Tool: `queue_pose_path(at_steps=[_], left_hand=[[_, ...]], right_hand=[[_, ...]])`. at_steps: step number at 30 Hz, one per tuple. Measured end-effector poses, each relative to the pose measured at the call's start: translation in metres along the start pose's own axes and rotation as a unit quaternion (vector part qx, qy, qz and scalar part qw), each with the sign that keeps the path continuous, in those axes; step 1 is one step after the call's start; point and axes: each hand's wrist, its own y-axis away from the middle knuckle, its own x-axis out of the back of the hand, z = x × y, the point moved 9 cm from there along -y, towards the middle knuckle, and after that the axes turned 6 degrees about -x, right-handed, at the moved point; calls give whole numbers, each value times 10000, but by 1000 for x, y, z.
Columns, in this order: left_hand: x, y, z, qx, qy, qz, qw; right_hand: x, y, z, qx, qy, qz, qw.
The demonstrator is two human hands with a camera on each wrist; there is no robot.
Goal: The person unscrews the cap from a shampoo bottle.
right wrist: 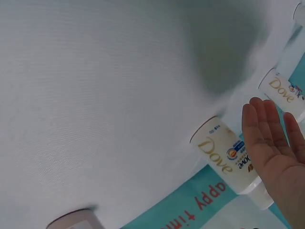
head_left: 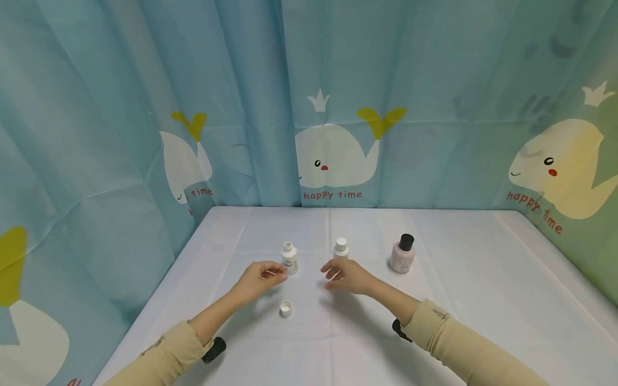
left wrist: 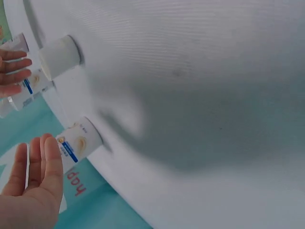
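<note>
Your left hand (head_left: pixel 258 279) forward, fingers loosely curled, palm inward. Your right hand (head_left: pixel 345 276) alongside, well apart, fingers relaxed, nearly straight. Both forearms extended, sleeved.

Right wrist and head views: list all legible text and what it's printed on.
"Dove": gold lettering on the capped white bottle by the right hand.
"Dove": on the open white bottle behind it.
"happy time": red, under the whales on the curtain.
Small blue print on both bottles: too small to read.
Pink bottle: label unreadable.
</note>
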Motion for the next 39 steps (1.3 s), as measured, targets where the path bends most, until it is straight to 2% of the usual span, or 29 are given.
queue_pose_path(at_steps=[9, 12, 22, 29, 32, 39], left_hand=[[1, -8, 4, -180, -17, 23, 9998], [-1, -10, 9, -277, -18, -47, 9996], [-5, -17, 20, -272, 108, -106, 9995], [-11, -29, 32, -408, 153, -131, 9990], [-14, -35, 36, -356, 146, -102, 9992], [-19, -46, 42, 67, 244, 17, 9997]], right_hand=[[8, 16, 8, 98, -110, -38, 9999], [12, 25, 14, 101, -114, -18, 9999], [28, 49, 18, 53, -222, 116, 9997], [39, 61, 26, -57, -280, 313, 9991], [44, 63, 28, -104, -298, 452, 9985], [51, 66, 33, -188, -364, 656, 9970]])
